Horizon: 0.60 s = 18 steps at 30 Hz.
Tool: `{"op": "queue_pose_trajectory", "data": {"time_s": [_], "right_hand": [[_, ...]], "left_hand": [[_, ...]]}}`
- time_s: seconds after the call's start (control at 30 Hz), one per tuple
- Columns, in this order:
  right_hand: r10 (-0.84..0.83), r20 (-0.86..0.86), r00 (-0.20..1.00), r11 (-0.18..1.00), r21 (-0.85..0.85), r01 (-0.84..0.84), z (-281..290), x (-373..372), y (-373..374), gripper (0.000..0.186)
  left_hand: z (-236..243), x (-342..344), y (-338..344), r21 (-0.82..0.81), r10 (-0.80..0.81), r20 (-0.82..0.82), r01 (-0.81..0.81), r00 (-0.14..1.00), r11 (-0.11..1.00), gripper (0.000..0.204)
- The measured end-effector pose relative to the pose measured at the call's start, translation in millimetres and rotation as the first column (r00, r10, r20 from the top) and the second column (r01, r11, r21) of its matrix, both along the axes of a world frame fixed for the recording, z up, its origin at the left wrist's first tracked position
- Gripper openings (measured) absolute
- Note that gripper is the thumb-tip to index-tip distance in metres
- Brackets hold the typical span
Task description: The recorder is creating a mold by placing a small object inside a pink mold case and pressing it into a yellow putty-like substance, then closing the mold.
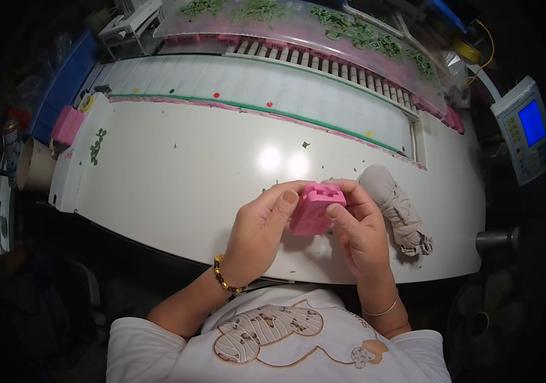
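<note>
A small pink rubber mold (312, 220) is held up over the white table, tilted toward me, with a notch along its upper end. My left hand (259, 228) is closed on its left side, the thumb near the upper edge. From the right, my right hand (362, 231) grips it with the thumb pressed on the front face and the fingers behind. Most of the mold's back is hidden. Just right of my right hand lies a tied grey cloth bag (395, 210), rounded at its far end and bunched at the near one.
Green scraps (97, 146) lie on the white table (158, 172). Beyond it runs a pale belt (183, 76) with a green edge, then rollers (324, 64) and a clear tray (285, 25) bearing green pieces. A control panel (528, 131) with a blue screen stands at right.
</note>
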State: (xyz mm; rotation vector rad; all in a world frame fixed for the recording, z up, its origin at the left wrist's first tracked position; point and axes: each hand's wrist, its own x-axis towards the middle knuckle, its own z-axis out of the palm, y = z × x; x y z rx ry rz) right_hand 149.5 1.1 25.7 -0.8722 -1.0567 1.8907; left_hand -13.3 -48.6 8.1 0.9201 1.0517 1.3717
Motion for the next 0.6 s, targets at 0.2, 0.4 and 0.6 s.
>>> {"op": "queue_pose_trajectory", "data": {"time_s": [0.2, 0.4, 0.6], "right_hand": [[-0.014, 0.108, 0.994, 0.962, 0.274, -0.016, -1.0, 2.2, 4.4, 0.027], [0.049, 0.042, 0.998, 0.934, 0.351, -0.06, -6.9, 14.9, 13.9, 0.031], [-0.014, -0.02, 1.0, 0.981, 0.195, 0.017, 5.4, 1.7, 18.2, 0.022]], "left_hand": [[-1.7, 5.6, -3.4, 0.109, -0.003, -0.107, 0.015, 0.994, 0.994, 0.028], [-2.3, 0.5, 1.4, 0.127, -0.164, 0.135, 0.147, 0.977, 0.981, 0.025], [8.5, 3.4, 7.0, 0.15, 0.132, -0.052, -0.123, 0.99, 0.981, 0.029]]}}
